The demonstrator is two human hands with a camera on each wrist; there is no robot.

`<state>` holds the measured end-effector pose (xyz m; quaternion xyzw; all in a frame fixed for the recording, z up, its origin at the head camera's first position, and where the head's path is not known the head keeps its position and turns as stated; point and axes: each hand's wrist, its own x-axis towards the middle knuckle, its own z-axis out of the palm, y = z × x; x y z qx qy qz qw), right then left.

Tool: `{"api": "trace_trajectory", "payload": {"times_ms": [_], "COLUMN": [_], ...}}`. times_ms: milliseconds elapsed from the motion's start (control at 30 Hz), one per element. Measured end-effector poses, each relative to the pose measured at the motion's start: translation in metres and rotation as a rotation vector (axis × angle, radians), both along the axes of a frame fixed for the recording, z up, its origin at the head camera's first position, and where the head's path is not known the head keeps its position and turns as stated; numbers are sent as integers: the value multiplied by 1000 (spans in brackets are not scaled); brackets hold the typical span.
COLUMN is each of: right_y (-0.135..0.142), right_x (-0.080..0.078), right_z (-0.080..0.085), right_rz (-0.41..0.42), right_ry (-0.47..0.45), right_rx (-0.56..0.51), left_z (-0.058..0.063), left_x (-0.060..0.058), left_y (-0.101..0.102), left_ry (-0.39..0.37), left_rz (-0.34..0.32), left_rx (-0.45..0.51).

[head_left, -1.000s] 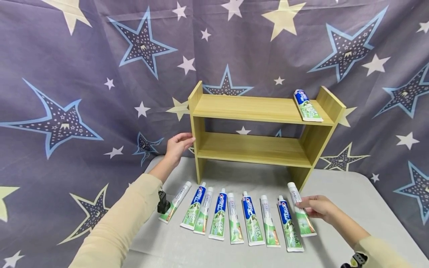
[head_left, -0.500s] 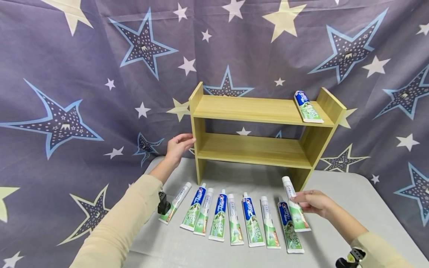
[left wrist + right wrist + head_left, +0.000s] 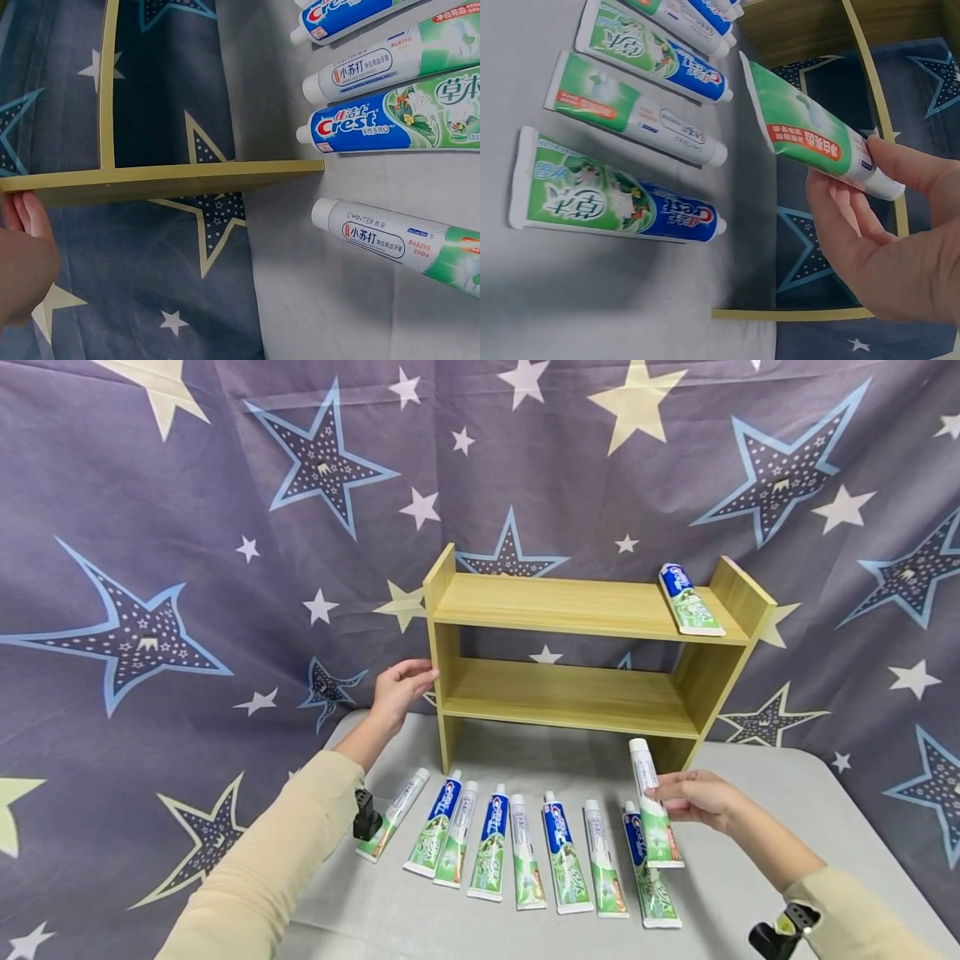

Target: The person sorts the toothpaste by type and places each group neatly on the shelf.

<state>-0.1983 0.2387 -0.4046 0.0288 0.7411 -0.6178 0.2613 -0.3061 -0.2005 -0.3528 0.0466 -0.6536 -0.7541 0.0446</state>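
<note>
A green-and-white baking soda toothpaste tube [image 3: 652, 814] is raised off the table, pinched between the thumb and fingers of my right hand [image 3: 701, 802]. In the right wrist view the held tube [image 3: 802, 120] tilts, its cap near my fingers. Below it in the head view lies a blue-and-green Crest toothpaste tube [image 3: 651, 885], partly covered. My left hand [image 3: 397, 693] touches the outer side of the wooden shelf's left panel [image 3: 442, 660] with its fingers. In the left wrist view these fingers [image 3: 30, 217] rest against that panel; part of the hand is out of frame.
A two-tier wooden shelf [image 3: 570, 693] stands at the back of the grey table [image 3: 420, 918]. One Crest tube [image 3: 690, 600] lies on its top board, at the right. Several toothpaste tubes of both kinds, such as a Crest tube [image 3: 491, 847], lie in a row before it.
My right hand has lifted the baking soda toothpaste tube from the right end of the row and moved it up and slightly left, toward the shelf. My left hand stays put.
</note>
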Motion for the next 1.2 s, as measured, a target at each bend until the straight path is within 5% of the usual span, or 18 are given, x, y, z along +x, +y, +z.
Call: {"api": "trace_trajectory", "payload": {"times_ms": [600, 1200], "right_y": [-2, -8], "right_x": [-19, -38], "right_z": [39, 55], "right_rz": [14, -68], "right_ry": [12, -6], "right_rx": [-56, -63], "left_z": [0, 0], "left_x": [1, 0], "left_y": [0, 0], "left_ry": [10, 10], "left_rz": [-7, -4], "left_rx": [13, 8]}}
